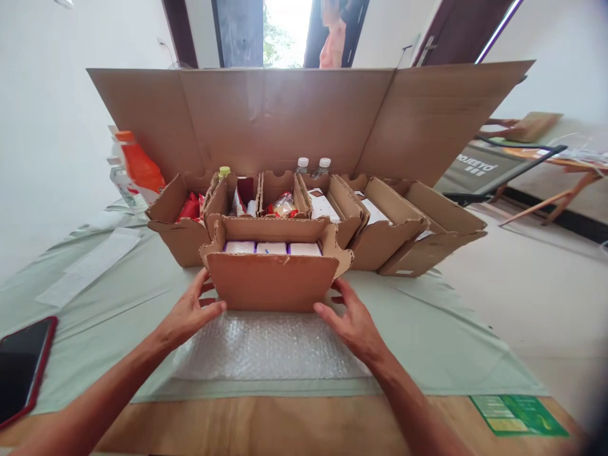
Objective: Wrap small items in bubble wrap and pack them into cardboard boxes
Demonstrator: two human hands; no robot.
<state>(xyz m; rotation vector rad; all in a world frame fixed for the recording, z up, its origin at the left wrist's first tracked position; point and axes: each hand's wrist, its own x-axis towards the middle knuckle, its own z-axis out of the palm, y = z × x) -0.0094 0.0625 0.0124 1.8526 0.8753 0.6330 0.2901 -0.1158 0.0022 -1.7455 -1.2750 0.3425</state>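
A small open cardboard box (273,282) stands upright in front of me on a sheet of bubble wrap (280,351). Three white packs with purple edges (271,248) sit side by side inside it. At the box's lower left corner is my left hand (192,310), thumb at the front and fingers along the side. My right hand (349,316) grips the opposite lower corner the same way. Some fingertips are hidden behind the box's sides.
Behind stands a row of cardboard bins (403,247) with packets, backed by a tall cardboard panel (285,120). An orange bottle (137,161) is at left, near paper strips (90,266). A phone (23,367) and a green card (517,415) lie near the front edge.
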